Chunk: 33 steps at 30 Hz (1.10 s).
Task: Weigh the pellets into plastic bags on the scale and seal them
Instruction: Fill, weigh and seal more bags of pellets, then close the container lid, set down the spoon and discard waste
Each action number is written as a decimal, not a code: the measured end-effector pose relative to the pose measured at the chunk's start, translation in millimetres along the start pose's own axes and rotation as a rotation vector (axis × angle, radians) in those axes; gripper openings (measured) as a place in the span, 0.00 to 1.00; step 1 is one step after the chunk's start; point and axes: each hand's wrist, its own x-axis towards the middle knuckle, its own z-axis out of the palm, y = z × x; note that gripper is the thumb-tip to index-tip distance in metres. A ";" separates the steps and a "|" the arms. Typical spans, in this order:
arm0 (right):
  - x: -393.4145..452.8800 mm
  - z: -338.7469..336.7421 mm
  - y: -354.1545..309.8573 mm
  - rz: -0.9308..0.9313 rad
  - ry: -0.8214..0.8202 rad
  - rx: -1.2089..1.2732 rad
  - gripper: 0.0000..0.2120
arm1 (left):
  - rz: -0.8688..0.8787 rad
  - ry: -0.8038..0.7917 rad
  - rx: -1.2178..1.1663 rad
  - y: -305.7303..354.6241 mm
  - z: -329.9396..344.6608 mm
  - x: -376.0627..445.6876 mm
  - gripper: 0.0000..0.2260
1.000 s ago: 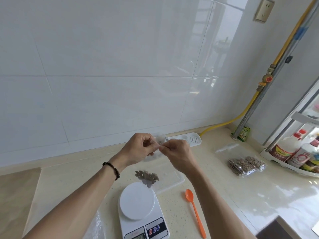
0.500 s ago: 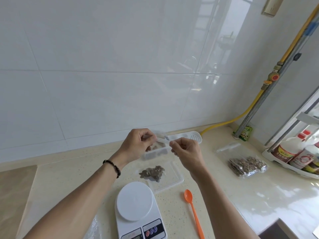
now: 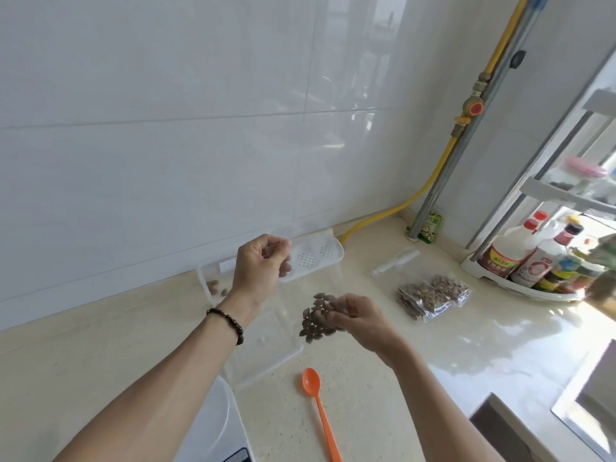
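A small clear plastic bag of brown pellets [image 3: 316, 316] hangs above the counter. My right hand [image 3: 361, 316] grips it at the pellets' right side. My left hand [image 3: 261, 266] is higher and to the left, fingers curled with thumb against fingertips, pinching what looks like the bag's top edge; the clear plastic is hard to make out there. The white scale [image 3: 213, 428] shows only partly at the bottom left, its platform bare. An orange spoon [image 3: 316, 405] lies on the counter to the scale's right.
A clear container [image 3: 208, 278] holding a few pellets stands by the wall, with a clear lid [image 3: 266, 358] lying flat under my hands. A white perforated tray [image 3: 316, 258] lies behind. Filled pellet bags [image 3: 430, 295] and empty bags [image 3: 396, 261] lie right; bottle rack [image 3: 533, 265] far right.
My right hand dropped from the bag's top edge to the pellet end and moved right. The bag has swung up off the lid. The view shifted, so the scale sits lower left.
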 end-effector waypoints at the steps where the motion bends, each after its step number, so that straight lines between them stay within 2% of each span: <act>1: 4.0 -14.8 10.2 0.015 0.030 0.005 0.06 | -0.005 0.031 0.030 -6.9 17.0 7.4 0.05; 4: 18.7 -67.1 41.6 0.072 0.120 -0.026 0.05 | -0.027 0.044 0.132 -35.2 74.2 31.8 0.06; 10: 56.3 -191.2 103.5 0.171 0.346 -0.093 0.09 | -0.062 -0.049 0.393 -93.7 201.4 79.3 0.10; 16: 94.4 -263.4 145.5 0.249 0.395 -0.265 0.09 | -0.114 -0.105 0.539 -137.3 288.1 118.9 0.06; 21: 122.6 -277.6 166.0 0.265 0.370 -0.450 0.08 | -0.182 -0.123 0.628 -165.3 313.2 144.6 0.05; 26: 131.8 -279.9 176.1 0.240 0.362 -0.647 0.12 | -0.222 -0.145 0.733 -177.8 319.6 153.0 0.07; 33: 137.1 -282.7 173.9 0.232 0.322 -0.699 0.15 | -0.214 -0.180 0.831 -187.7 318.3 157.8 0.09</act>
